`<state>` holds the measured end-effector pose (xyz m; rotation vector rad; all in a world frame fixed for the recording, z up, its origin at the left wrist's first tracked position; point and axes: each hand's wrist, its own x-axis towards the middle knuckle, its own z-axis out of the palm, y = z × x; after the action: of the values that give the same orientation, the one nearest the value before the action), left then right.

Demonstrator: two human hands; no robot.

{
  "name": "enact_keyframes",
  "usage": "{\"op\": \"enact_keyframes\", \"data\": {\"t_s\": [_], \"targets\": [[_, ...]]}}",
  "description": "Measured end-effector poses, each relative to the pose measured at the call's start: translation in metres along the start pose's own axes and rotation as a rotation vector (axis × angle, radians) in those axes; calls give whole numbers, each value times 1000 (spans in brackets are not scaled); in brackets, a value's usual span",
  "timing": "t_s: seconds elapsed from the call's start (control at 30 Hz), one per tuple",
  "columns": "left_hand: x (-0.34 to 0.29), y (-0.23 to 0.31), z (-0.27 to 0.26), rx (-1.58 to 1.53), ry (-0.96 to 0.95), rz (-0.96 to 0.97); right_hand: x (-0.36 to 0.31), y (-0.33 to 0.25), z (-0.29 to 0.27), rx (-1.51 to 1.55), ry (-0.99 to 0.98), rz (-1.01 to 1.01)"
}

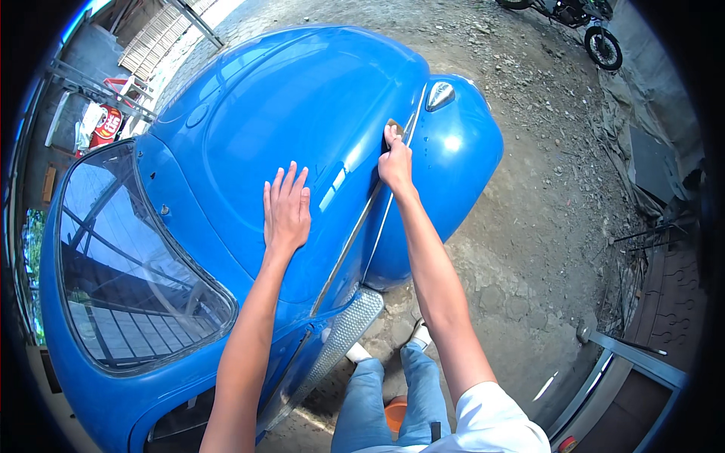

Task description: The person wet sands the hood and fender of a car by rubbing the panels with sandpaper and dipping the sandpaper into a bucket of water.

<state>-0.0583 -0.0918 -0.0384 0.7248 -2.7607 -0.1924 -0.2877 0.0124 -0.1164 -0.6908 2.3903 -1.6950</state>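
Note:
My left hand (288, 210) lies flat on the blue car hood (249, 98), fingers stretched out and slightly spread. Farther forward, my right hand (395, 160) is closed on a small brown piece (395, 127), pressed against the hood's side edge by the trim strip. What kind of piece it is cannot be made out, as my fingers cover most of it. Just to the right of that hand bulges the rounded blue fender (453, 151), with a chrome lamp housing (440, 96) on top and a few water drops on its paint.
The windshield (128, 257) is at the left and a ribbed running board (355, 317) sits below the fender. An orange bucket (396, 412) shows between my legs. A metal-framed gate (642, 362) stands lower right, a motorcycle (581, 23) far right, and a red chair (106, 127) far left.

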Motion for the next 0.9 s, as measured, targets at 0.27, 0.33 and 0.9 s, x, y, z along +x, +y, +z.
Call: {"op": "enact_keyframes", "data": {"t_s": [0.27, 0.33, 0.9], "targets": [[-15, -18, -31, 107, -49, -60, -177, -52, 47, 68, -244, -323], [-11, -10, -31, 90, -53, -45, -142, -36, 37, 4, -226, -387], [-13, -11, -28, 60, -47, -70, -139, -69, 37, -125, -355, -482]]}}
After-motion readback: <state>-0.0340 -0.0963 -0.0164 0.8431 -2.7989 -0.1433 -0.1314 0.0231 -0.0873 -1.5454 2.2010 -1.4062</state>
